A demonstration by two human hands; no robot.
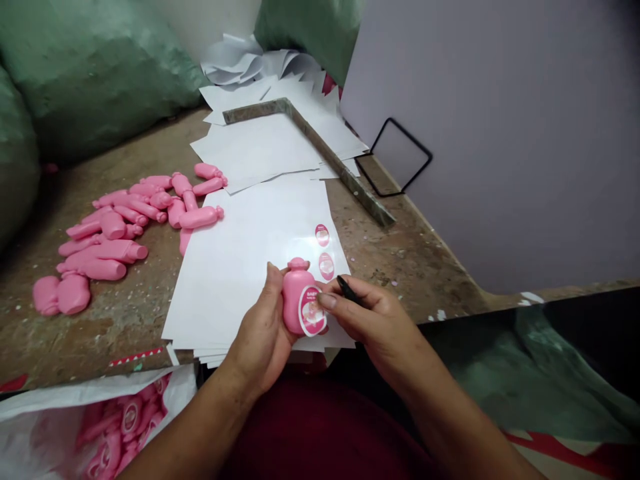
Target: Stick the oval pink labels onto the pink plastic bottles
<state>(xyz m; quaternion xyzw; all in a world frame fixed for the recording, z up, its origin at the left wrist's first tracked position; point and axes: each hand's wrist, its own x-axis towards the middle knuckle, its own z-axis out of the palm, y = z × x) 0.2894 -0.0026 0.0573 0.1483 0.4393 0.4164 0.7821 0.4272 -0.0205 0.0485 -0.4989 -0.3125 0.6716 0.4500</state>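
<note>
My left hand (263, 323) is wrapped round a small pink plastic bottle (291, 303), held upright over the front of the paper. My right hand (367, 310) pinches the right edge of an oval pink-and-white label (312, 311) that lies against the bottle's front; whether it is fully stuck down I cannot tell. A slim black tool (347, 289) is also tucked in the fingers of that hand; its kind is unclear. Just beyond, two oval stickers (326, 265) are on the white sheet (250, 267) at its right side.
Several unlabelled pink bottles (105, 250) are heaped on the worn table (145, 320) at left. An open white sack (183, 393) at lower left holds labelled bottles. An L-shaped bar (325, 150) rests across the papers. Green sacks (100, 67) stand behind; a pale panel (500, 133) borders the right.
</note>
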